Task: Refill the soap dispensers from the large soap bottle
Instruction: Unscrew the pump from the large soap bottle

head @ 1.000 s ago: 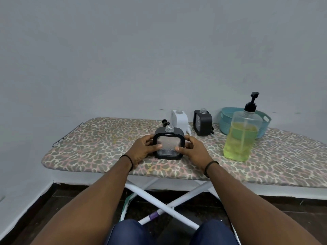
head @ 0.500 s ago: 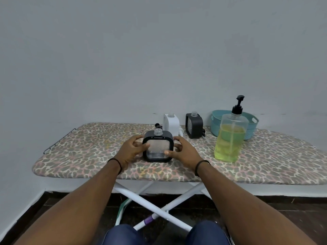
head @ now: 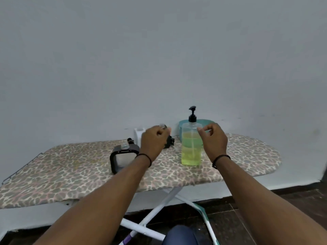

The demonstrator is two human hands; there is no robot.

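Observation:
The large clear soap bottle (head: 191,152) with yellow-green soap and a black pump stands on the leopard-print ironing board (head: 70,172). A black square dispenser (head: 122,160) with an uncapped clear neck stands alone at the board's middle. Behind it, my left hand (head: 154,140) curls round a second black dispenser (head: 169,142), whose clear neck shows above my knuckles. My right hand (head: 215,140) hovers just right of the big bottle's shoulder, fingers loosely curled and holding nothing. A white dispenser (head: 138,136) stands by the wall.
A teal basket (head: 182,126) sits behind the big bottle against the wall. A loose black pump head (head: 130,140) lies behind the front dispenser. The board's white legs (head: 159,207) cross below, above my knee (head: 180,236).
Both hands let go of the front black dispenser. My left hand moved back onto the second black dispenser and my right hand rose beside the big bottle. The view swung left.

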